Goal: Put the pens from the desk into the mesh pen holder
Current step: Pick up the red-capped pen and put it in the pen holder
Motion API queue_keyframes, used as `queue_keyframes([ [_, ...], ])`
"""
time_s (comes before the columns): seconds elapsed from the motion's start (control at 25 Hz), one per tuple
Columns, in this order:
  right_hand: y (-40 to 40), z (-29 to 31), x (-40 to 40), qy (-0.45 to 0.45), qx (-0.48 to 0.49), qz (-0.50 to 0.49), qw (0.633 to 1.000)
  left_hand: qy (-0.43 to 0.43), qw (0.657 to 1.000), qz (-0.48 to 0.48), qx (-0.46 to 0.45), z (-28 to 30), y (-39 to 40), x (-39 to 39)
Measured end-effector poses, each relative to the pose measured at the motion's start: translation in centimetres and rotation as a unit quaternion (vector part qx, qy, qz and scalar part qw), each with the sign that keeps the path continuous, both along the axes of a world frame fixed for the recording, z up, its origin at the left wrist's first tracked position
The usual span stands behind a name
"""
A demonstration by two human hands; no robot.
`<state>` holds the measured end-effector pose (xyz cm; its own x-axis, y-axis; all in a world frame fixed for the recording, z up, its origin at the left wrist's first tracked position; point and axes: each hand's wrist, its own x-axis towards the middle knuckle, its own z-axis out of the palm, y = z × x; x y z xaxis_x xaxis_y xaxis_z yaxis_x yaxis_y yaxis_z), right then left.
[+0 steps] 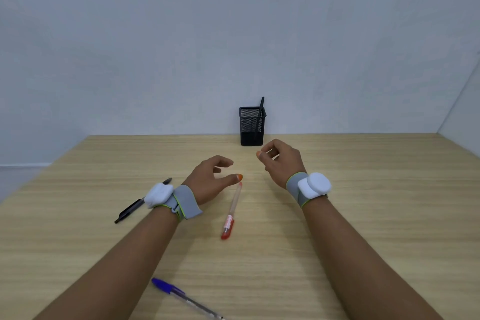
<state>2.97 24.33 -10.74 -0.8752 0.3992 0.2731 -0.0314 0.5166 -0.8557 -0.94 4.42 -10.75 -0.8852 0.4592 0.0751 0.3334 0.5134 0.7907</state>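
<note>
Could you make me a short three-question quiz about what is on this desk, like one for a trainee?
1. How many pens lie on the desk outside the mesh pen holder?
2. True or false: the left hand is gripping the red pen.
3. Which pen lies partly behind the left wrist? A. red pen B. black pen C. blue pen

Key
1. Three: red, black and blue. One dark pen already stands in the holder.
2. False: the hand is open just above the pen's far end, holding nothing. The right hand is empty too.
3. B
</note>
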Motion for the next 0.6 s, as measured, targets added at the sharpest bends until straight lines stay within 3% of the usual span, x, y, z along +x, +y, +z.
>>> queue_keyframes([
  [0.28, -2.0, -1.8, 2.2, -0.025, 0.022, 0.031, 0.999, -0.014, 0.999, 0.027, -0.027, 0.2, 0.0, 3.0],
  [0.6, -2.5, -2.3, 2.5, -0.034, 0.064, 0.060, 0.996, -0.009, 0.986, 0.083, -0.144, -1.2, 0.7, 4.1],
])
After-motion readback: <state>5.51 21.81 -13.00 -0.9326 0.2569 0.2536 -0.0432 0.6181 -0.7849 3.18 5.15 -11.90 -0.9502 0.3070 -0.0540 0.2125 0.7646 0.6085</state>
